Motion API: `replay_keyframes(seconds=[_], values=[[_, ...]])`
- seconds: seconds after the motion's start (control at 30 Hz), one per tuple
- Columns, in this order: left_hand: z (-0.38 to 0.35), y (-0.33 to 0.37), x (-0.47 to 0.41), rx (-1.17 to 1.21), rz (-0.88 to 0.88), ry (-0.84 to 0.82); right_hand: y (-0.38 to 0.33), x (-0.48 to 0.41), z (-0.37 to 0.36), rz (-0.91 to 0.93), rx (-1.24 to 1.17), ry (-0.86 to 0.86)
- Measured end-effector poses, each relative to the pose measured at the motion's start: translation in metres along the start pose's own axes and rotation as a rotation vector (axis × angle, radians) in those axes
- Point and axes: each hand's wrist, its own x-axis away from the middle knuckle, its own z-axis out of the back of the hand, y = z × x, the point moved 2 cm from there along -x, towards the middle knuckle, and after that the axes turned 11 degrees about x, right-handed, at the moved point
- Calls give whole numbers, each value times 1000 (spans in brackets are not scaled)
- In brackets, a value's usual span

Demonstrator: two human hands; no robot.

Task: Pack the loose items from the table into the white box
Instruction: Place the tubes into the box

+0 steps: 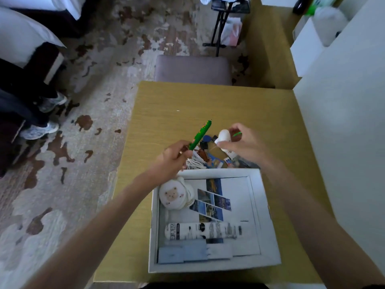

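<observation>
White box (268,224) half filled | left hand (174,158) pinching green pen (201,134) | right hand (241,143) gripping white bottle (224,137) | next: lower both into box, likely.

Dim, soft daylight — blurred, edges bowed.

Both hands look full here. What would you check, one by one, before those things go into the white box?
1. Left hand grips the green pen: ok.
2. Right hand holds the small white item: ok.
3. White box open: ok.
4. Free floor space in the box, right side: ok.
5. Round bear pouch and white tube already inside: ok.
6. Pile of small items beyond the box packed: not ok.
</observation>
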Motion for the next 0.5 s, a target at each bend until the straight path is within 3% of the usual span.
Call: replay_keyframes(seconds=[0.2,0.37,0.5], values=[[-25,11,71,-341,-184,-43,11,94,1,35,-223,57],[-64,-19,94,-546,-195,-242,29,126,-25,-7,47,50],[-85,-33,88,-594,-162,-261,33,132,-50,79,208,21]])
